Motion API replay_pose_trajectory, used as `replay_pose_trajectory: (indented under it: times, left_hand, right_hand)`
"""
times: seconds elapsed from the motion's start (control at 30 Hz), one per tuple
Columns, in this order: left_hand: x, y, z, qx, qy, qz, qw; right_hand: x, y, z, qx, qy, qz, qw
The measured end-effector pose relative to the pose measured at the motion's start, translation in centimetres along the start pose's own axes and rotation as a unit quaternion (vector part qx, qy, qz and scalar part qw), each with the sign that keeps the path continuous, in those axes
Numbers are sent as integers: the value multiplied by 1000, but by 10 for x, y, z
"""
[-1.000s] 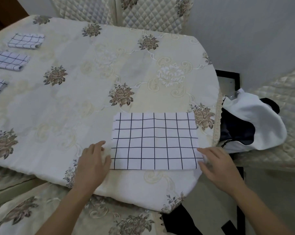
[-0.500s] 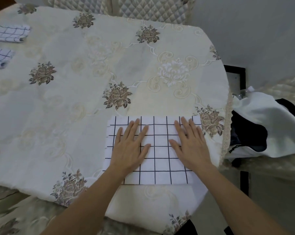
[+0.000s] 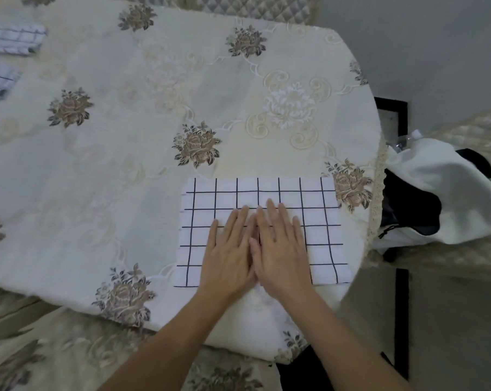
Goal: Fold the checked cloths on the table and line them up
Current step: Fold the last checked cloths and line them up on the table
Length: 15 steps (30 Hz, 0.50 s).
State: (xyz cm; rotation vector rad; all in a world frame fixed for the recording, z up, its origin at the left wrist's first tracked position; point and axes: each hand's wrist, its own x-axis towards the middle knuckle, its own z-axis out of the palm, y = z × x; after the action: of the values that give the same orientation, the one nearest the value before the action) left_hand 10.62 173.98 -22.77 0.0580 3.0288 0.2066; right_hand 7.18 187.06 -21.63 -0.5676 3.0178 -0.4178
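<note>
**Asker:** Where is the cloth?

**Me:** The cloth (image 3: 216, 201) lies flat near the table's (image 3: 154, 170) near right edge. It is a white rectangle with a dark grid. Two folded cloths (image 3: 12, 38) sit well apart from it at the far left of the view, one behind the other.

**Asker:** What are your hands doing?

**Me:** Both rest palm down on the middle of the cloth, side by side and touching. My left hand (image 3: 230, 258) and right hand (image 3: 281, 249) have straight fingers. Neither grasps anything; they only press on the fabric.

**Asker:** Which step is this?

**Me:** I judge it to be smoothing the cloth before a fold. I cannot tell how many layers it has. The next move calls for pinching both corners of one short edge and laying it over the opposite edge, with the grid lines matched. After that the cloth belongs in the row at the left.

**Asker:** Anything else nearby?

**Me:** A white and black bundle (image 3: 441, 193) lies just past the table's right edge
</note>
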Motion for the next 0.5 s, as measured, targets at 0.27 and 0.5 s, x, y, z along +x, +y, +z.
replay_pose_trajectory:
  times: [0.27,0.5]
  left_hand:
    - [-34,-26,3,8,-4,-25,1000]
    - [-55,-78,-9,11,-14,-70,997]
  right_hand:
    - [-44,49,9,-37,-32,30,998]
    - [-61,97,-6,-62,-50,114,990]
